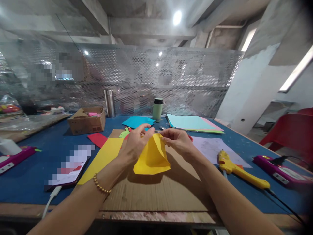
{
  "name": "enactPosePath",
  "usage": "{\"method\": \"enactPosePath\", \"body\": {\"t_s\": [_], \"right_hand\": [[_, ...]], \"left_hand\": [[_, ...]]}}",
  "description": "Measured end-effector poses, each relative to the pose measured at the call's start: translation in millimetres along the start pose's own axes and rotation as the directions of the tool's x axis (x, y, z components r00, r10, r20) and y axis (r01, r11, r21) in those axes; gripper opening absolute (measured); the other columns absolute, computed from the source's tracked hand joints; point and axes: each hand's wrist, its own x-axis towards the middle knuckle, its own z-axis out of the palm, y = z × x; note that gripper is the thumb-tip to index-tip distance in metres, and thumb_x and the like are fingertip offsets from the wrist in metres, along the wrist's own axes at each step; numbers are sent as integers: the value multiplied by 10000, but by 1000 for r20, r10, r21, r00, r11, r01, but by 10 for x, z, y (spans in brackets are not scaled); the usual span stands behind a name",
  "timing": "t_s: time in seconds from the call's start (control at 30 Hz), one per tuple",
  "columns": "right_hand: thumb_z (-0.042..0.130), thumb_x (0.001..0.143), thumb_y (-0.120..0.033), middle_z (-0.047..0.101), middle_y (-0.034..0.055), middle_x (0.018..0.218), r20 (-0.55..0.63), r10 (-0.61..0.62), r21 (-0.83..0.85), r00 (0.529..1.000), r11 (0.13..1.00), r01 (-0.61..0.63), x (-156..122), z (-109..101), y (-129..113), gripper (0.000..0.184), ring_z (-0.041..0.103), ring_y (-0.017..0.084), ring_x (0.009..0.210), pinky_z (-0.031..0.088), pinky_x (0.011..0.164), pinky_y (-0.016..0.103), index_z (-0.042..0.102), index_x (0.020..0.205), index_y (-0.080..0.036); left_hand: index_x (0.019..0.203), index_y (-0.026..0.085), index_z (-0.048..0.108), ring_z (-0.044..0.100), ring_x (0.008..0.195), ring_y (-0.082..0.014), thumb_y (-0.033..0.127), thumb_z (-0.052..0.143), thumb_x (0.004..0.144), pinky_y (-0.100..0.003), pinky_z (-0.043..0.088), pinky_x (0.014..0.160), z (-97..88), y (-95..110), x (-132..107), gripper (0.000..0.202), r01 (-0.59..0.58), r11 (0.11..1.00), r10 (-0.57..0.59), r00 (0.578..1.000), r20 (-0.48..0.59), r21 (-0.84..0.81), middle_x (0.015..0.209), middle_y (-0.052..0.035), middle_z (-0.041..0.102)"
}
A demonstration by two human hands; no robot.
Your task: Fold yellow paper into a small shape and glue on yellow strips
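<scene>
Between my two hands hangs a folded piece of yellow paper, shaped like a small pouch, raised above a sheet of brown cardboard. My left hand grips its upper left edge, thumb and fingers closed. At the upper right corner, my right hand pinches the paper between thumb and fingertips. A larger yellow sheet lies flat on the cardboard's left side, partly under my left forearm. Behind my left hand, bits of green paper show, with some red beside them.
A yellow hot glue gun lies at right near a purple power strip. A phone with a cable is at left. Behind stand a cardboard box, a steel flask, a green bottle and stacked coloured paper.
</scene>
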Motion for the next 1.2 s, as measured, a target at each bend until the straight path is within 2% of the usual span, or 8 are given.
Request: {"method": "enactPosePath", "body": {"t_s": [0.17, 0.3, 0.43, 0.57, 0.67, 0.73, 0.97, 1.2], "right_hand": [[721, 801, -359, 709, 39, 831, 57, -23, -79, 998, 997, 27, -34, 46, -52, 215, 597, 139, 719, 459, 645, 271, 744, 885, -163], [697, 818, -373, 704, 44, 830, 84, -36, -98, 996, 994, 44, -47, 99, -99, 236, 606, 146, 721, 469, 638, 268, 716, 906, -155], [658, 847, -338, 689, 47, 789, 15, -148, -257, 989, 955, 147, -55, 162, -119, 185, 607, 156, 701, 479, 608, 267, 669, 881, -157], [619, 877, -192, 694, 32, 757, -21, -371, -549, 928, 781, 299, -110, 208, -142, 50, 607, 142, 649, 457, 590, 248, 651, 844, -174], [565, 922, -129, 719, 45, 779, 85, -547, -724, 833, 540, 428, -159, 211, -171, 139, 621, 148, 663, 456, 629, 255, 663, 838, -180], [542, 947, -124, 733, 55, 810, 150, -593, -770, 791, 433, 470, -176, 207, -189, 160, 640, 158, 693, 462, 653, 259, 673, 874, -178], [557, 947, -125, 733, 44, 827, 158, -607, -763, 779, 426, 486, -146, 216, -155, 136, 648, 153, 710, 467, 664, 254, 660, 889, -193], [502, 962, -105, 708, 44, 776, 184, -593, -813, 784, 356, 460, -175, 202, -181, 204, 632, 161, 699, 418, 646, 275, 666, 879, -193]], "left_hand": [[888, 186, 762, 667, 836, -204, 292, 615, 811, -285, 488, 721, 37, -8, -9, 198, 18, 997, -5, 987, 163, -78, 890, -51, 754], [820, 185, 755, 648, 703, -161, 251, 629, 764, -241, 464, 609, 50, -56, 1, 153, 179, 954, -123, 965, 231, -240, 801, -20, 737], [790, 188, 748, 638, 663, -148, 280, 668, 749, -233, 462, 587, 42, -85, 15, 128, 244, 916, -165, 953, 255, -318, 755, -9, 717], [771, 187, 736, 635, 655, -146, 293, 676, 749, -235, 458, 586, 54, -129, 24, 124, 247, 909, -162, 952, 259, -337, 744, -12, 713], [764, 184, 727, 636, 669, -149, 305, 675, 753, -239, 460, 595, 72, -171, 29, 132, 231, 914, -147, 955, 259, -332, 753, -17, 712], [766, 182, 723, 636, 675, -152, 308, 672, 752, -243, 462, 599, 77, -183, 30, 137, 234, 909, -150, 956, 254, -345, 755, -19, 709], [735, 180, 723, 615, 675, -154, 306, 655, 733, -247, 454, 607, 43, -100, 29, 143, 216, 931, -159, 965, 207, -293, 723, -11, 688], [752, 185, 718, 637, 697, -165, 325, 659, 738, -249, 466, 612, 54, -119, 18, 153, 230, 921, -160, 959, 232, -313, 743, -14, 702]]}}
